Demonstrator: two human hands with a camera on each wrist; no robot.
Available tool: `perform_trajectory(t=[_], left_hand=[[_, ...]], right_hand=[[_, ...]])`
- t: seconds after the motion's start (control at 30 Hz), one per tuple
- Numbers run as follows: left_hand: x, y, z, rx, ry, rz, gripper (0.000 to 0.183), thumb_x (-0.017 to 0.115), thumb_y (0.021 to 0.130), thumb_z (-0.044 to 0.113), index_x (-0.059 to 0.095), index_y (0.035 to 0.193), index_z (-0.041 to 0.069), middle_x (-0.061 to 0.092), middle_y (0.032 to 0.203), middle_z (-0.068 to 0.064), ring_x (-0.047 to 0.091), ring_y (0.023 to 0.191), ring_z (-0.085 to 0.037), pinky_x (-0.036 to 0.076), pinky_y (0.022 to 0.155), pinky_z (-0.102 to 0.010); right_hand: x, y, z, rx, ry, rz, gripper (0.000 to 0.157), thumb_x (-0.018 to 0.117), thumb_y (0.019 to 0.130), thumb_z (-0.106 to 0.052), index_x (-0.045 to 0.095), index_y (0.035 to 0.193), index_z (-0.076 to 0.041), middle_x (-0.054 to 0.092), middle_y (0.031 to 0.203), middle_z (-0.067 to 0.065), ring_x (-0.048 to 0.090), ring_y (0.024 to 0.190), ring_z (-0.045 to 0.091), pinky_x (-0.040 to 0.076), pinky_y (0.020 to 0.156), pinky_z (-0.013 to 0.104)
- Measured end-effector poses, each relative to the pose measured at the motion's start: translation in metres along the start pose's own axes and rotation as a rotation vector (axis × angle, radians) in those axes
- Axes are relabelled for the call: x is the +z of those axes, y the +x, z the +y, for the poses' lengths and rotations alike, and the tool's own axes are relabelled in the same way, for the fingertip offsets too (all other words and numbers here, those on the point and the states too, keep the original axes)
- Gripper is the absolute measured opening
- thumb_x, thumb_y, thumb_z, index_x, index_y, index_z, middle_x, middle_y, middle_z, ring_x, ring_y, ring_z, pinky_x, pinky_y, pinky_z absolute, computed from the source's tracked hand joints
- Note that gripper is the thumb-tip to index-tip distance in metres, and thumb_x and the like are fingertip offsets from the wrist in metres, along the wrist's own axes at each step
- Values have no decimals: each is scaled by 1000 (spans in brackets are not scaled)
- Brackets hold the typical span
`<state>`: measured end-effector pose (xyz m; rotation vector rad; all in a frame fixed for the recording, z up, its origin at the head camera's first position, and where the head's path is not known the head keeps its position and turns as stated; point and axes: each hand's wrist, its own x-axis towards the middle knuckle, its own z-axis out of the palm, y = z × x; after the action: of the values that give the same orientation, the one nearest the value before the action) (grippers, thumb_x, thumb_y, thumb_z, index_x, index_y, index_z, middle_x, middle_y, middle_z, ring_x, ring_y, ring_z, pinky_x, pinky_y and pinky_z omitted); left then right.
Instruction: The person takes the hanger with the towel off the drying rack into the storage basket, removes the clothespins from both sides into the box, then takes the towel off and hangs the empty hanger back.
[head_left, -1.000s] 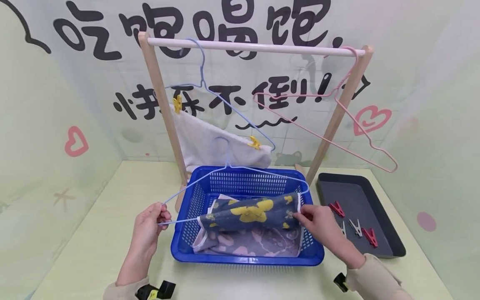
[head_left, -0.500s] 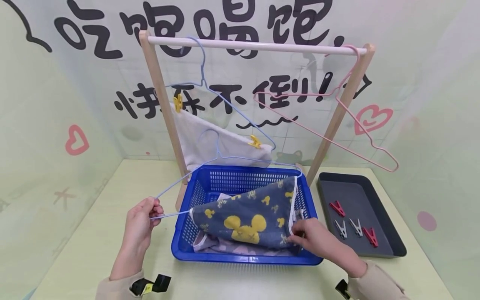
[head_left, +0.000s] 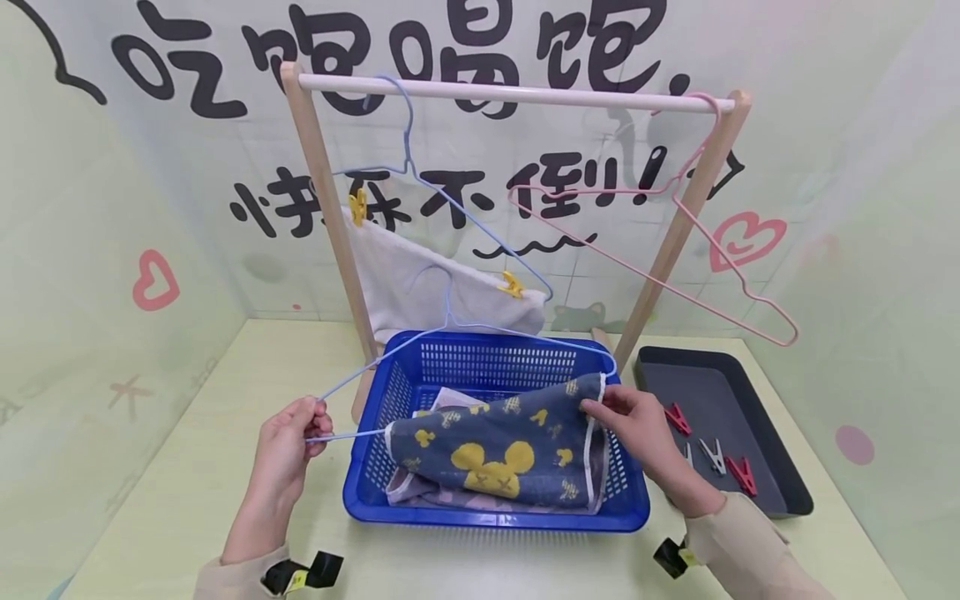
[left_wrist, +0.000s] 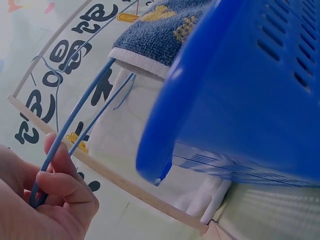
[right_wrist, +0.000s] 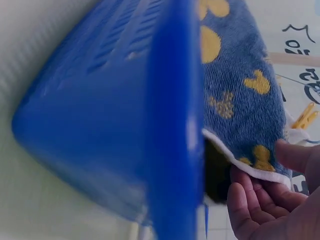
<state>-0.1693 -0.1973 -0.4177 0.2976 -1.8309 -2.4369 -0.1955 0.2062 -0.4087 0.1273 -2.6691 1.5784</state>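
Observation:
My left hand [head_left: 288, 437] grips the left end of a light blue hanger [head_left: 348, 436], fingers curled round both wires in the left wrist view. A dark blue towel [head_left: 517, 442] with yellow mouse-head shapes and white edging is draped over the hanger's bottom bar. It hangs over a blue plastic basket [head_left: 495, 521]. My right hand [head_left: 637, 429] pinches the towel's right edge near the hanger's right end. In the right wrist view the thumb [right_wrist: 295, 156] lies on the printed side, the other fingers behind the edge. A greyish-purple patterned cloth [head_left: 450, 497] lies in the basket.
Behind stands a wooden rack with a white crossbar [head_left: 517, 92]. From it hang a blue hanger with a white towel [head_left: 420, 283] held by yellow clips [head_left: 512, 285], and a pink hanger [head_left: 652, 277]. A dark grey tray [head_left: 776, 475] at right holds red [head_left: 742, 476] and silver clips [head_left: 712, 457].
The towel's front flap has dropped and spread out from a bunched roll. My right hand has gone down with its edge, then up to the upper right corner. The left hand keeps its grip.

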Motion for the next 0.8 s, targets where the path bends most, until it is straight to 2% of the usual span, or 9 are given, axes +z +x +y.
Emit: perform_trajectory(t=[0.2, 0.37, 0.63, 0.8], left_hand=[[1, 0, -1, -3, 2, 11, 39, 38, 102, 15, 59, 69, 15, 55, 59, 6, 47, 53, -3, 30, 45, -14], [2, 0, 0, -12, -3, 32, 38, 39, 102, 16, 58, 69, 15, 55, 59, 6, 47, 53, -3, 31, 46, -14], [5, 0, -1, -31, -13, 74, 38, 38, 102, 15, 57, 69, 13, 53, 59, 6, 47, 54, -4, 31, 46, -15], [7, 0, -2, -37, -11, 92, 38, 37, 102, 16, 56, 69, 12, 53, 60, 6, 47, 55, -4, 31, 46, -15]], right_hand=[[3, -1, -3, 54, 85, -26, 26, 66, 89, -20, 66, 99, 5, 68, 90, 15, 65, 73, 20, 55, 71, 35], [4, -3, -1, 40, 78, -41, 24, 65, 89, -19, 67, 95, 5, 69, 87, 15, 64, 71, 20, 55, 68, 35], [3, -14, 6, 10, -44, -71, 20, 68, 87, -20, 69, 91, 0, 69, 79, 8, 63, 67, 21, 53, 63, 28], [2, -24, 8, -44, -153, -79, 15, 70, 84, -20, 70, 83, -4, 63, 66, 1, 53, 56, 13, 43, 52, 21]])
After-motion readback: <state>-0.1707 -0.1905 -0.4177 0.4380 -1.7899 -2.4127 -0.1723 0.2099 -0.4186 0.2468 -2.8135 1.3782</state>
